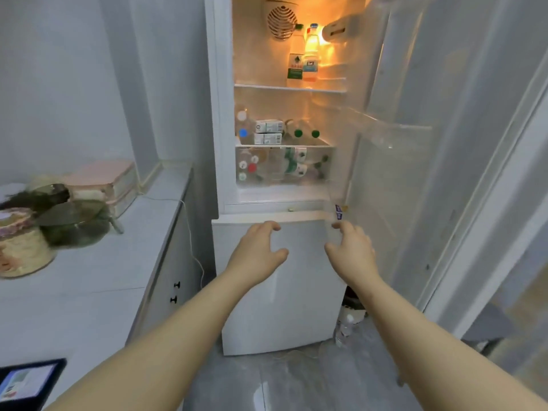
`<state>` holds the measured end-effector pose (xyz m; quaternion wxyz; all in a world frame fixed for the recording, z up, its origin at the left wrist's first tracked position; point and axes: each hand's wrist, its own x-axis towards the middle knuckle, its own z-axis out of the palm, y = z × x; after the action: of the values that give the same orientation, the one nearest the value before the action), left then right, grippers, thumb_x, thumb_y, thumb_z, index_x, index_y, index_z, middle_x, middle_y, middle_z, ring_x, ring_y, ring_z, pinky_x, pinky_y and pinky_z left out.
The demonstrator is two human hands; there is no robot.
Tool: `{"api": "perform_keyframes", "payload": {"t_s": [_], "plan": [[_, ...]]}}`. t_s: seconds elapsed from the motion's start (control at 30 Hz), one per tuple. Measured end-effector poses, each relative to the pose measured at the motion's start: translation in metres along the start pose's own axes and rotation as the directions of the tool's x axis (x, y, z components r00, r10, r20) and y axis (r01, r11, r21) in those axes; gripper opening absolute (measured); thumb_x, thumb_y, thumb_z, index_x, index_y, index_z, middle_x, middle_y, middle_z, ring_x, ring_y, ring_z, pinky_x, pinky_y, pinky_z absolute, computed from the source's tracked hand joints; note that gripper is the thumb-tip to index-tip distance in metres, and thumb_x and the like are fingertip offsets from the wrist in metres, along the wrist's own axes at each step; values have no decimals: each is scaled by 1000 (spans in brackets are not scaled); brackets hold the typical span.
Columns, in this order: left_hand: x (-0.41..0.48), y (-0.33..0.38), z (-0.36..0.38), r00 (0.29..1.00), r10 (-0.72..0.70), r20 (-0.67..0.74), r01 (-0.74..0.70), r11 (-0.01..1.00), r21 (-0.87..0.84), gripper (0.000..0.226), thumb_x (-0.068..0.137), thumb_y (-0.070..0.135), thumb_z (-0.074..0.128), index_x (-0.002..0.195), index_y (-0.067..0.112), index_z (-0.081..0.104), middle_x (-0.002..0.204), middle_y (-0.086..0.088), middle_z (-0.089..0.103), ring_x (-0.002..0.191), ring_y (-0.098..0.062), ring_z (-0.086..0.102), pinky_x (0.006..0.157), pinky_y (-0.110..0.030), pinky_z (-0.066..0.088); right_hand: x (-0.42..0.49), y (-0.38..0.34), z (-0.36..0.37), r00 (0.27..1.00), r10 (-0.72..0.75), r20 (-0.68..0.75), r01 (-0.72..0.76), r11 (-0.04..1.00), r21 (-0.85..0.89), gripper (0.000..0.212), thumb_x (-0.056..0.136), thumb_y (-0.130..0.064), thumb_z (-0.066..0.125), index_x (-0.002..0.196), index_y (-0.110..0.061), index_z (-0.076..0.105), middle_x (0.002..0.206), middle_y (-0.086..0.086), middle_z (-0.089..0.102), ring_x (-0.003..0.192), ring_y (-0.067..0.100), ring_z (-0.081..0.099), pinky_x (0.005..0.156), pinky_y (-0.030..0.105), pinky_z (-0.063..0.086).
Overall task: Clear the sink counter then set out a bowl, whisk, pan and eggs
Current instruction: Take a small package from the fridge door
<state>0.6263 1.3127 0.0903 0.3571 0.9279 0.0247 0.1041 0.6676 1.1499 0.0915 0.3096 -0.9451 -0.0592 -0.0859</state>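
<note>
Empty and loose-fingered, my left hand (258, 250) and right hand (353, 250) hang before the fridge (281, 298), whose upper door (388, 188) stands wide so I can find eggs, none plainly visible among the bottles (298, 133).

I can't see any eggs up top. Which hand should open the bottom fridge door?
Probably the left hand: it is nearer the lower door's free side. The right hand is by the corner where the open upper door hinges.
</note>
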Motion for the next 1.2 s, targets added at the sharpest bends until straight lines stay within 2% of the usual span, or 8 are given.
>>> {"api": "perform_keyframes", "payload": {"t_s": [0.23, 0.5, 0.6, 0.73, 0.87, 0.97, 1.1, 1.2], "plan": [[116, 9, 34, 999, 33, -10, -33, 998, -51, 43, 90, 23, 55, 132, 22, 43, 138, 2, 41, 119, -14, 46, 87, -23, 37, 122, 35, 12, 994, 84, -75, -85, 996, -20, 42, 89, -6, 43, 130, -11, 50, 132, 15, 49, 122, 34, 43, 98, 36, 36], [217, 12, 69, 1000, 23, -2, -23, 989, -149, 34, 92, 14, 50, 125, 21, 51, 132, 1, 48, 110, -12, 49, 87, -25, 41, 196, 77, 44, 926, 326, 190, -298, 941, -162, 45, 92, -9, 35, 136, -14, 37, 136, 16, 37, 124, 34, 40, 101, 36, 36], [251, 13, 80, 999, 52, -16, -54, 978, -203, 32, 92, 7, 46, 120, 19, 56, 129, 2, 53, 101, -9, 49, 82, -22, 39, 215, 79, 56, 917, 322, 233, -265, 933, -245, 42, 94, -10, 34, 135, -13, 36, 137, 14, 36, 124, 32, 39, 99, 35, 37], [294, 20, 84, 992, 126, 24, -119, 972, -200, 32, 93, 5, 43, 118, 16, 59, 123, 0, 58, 101, -11, 50, 84, -19, 35, 236, 82, 64, 953, 216, 210, -130, 924, -360, 39, 93, -5, 37, 132, -10, 39, 141, 6, 36, 124, 30, 40, 95, 35, 36], [326, 16, 89, 985, 153, 78, -132, 966, -224, 28, 96, 10, 42, 116, 17, 61, 120, 0, 61, 103, -13, 52, 82, -21, 37, 242, 92, 76, 944, 143, 298, 14, 883, -470, 56, 91, 1, 40, 143, -11, 24, 152, 3, 22, 131, 27, 33, 101, 38, 31], [346, 22, 93, 979, 184, 92, -161, 963, -216, 29, 95, 9, 43, 117, 15, 61, 121, 0, 61, 105, -15, 52, 83, -21, 37, 255, 98, 76, 940, 186, 287, -21, 870, -493, 55, 93, -8, 40, 144, -20, 25, 148, 1, 30, 129, 28, 34, 101, 38, 29], [358, 44, 108, 890, 411, 198, -382, 908, -169, 29, 94, 11, 47, 119, 14, 60, 121, -2, 62, 111, -16, 55, 91, -21, 39, 256, 107, 70, 911, 279, 304, -86, 849, -521, 49, 94, -23, 40, 142, -24, 32, 137, 7, 40, 126, 30, 35, 101, 36, 32], [371, 56, 128, 780, 485, 396, -545, 837, 47, 35, 94, 8, 39, 122, 17, 58, 128, -3, 59, 117, -21, 53, 95, -27, 41, 251, 113, 62, 911, 286, 298, -102, 855, -509, 44, 92, -23, 47, 136, -18, 44, 138, 7, 39, 124, 28, 37, 99, 33, 37]]}}
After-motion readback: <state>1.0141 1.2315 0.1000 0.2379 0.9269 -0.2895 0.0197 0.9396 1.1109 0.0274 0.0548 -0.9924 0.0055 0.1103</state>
